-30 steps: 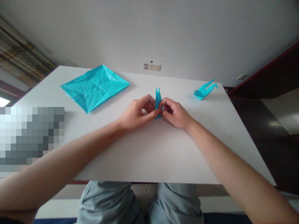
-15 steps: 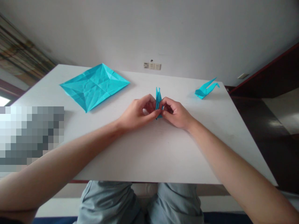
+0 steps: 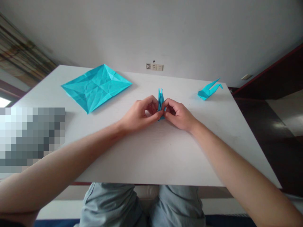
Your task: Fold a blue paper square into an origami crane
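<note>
Between my two hands, over the middle of the table, a narrow folded blue origami paper (image 3: pixel 161 98) stands upright with its points toward the wall. My left hand (image 3: pixel 145 113) pinches it from the left, thumb reaching across its near part. From the right, my right hand (image 3: pixel 178 114) closes its fingertips and thumb on the paper's side. The fingers cover its lower middle, so the folds there are hidden. A finished-looking blue paper crane (image 3: pixel 208 91) sits at the right back of the table. To the left lies an unfolded, creased blue paper sheet (image 3: pixel 97 86).
The white table (image 3: pixel 151 157) meets a grey wall bearing power sockets (image 3: pixel 153 67). A pixelated patch (image 3: pixel 30 138) masks something at the table's left. My legs (image 3: pixel 113 205) are below the near edge. A patterned curtain (image 3: pixel 21 47) hangs at the upper left.
</note>
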`<state>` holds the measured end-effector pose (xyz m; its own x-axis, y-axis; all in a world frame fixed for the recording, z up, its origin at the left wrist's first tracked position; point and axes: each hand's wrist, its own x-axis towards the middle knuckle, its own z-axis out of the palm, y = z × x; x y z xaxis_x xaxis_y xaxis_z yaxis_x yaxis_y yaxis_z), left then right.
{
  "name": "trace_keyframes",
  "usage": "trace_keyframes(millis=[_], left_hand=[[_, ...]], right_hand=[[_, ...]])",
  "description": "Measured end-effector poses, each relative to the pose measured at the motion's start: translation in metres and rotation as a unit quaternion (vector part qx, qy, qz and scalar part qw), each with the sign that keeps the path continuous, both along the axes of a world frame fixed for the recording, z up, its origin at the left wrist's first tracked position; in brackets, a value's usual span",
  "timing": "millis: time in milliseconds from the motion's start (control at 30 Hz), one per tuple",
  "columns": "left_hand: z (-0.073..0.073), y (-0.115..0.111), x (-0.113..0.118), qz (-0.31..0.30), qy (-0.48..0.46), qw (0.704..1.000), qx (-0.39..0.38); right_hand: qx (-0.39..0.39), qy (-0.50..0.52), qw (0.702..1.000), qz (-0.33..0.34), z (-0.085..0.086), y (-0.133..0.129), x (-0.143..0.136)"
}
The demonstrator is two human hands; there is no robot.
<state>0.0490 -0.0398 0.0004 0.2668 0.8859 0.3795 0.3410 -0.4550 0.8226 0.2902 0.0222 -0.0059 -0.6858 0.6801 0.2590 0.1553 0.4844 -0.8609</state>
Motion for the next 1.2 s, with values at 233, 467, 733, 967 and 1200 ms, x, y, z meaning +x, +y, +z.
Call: trace_keyframes(millis=[233,467,733,967,1200], left_hand=[[-0.0013,0.0004,0.0001,-0.002,0.002,1.000,0.003],[-0.0002,-0.0004,0.0009,-0.001,0.004,1.000,0.005],[-0.0022,0.0008,0.0009,-0.004,0.006,1.000,0.010],[-0.0007,-0.0001,0.0017,-0.001,0.007,1.000,0.001],[0.0015,-0.0016,0.0018,-0.004,0.007,1.000,0.001]], right_hand=[[-0.001,0.001,1.000,0.002,-0.0002,-0.0004,0.0005],[0.000,-0.007,1.000,0.005,-0.0001,-0.0001,0.0009],[0.005,-0.005,1.000,0.008,-0.0004,-0.0006,0.0008],[-0.004,-0.012,1.000,0.004,-0.0001,-0.0004,0.0009],[-0.001,-0.003,1.000,0.006,0.0002,-0.0012,-0.0001]])
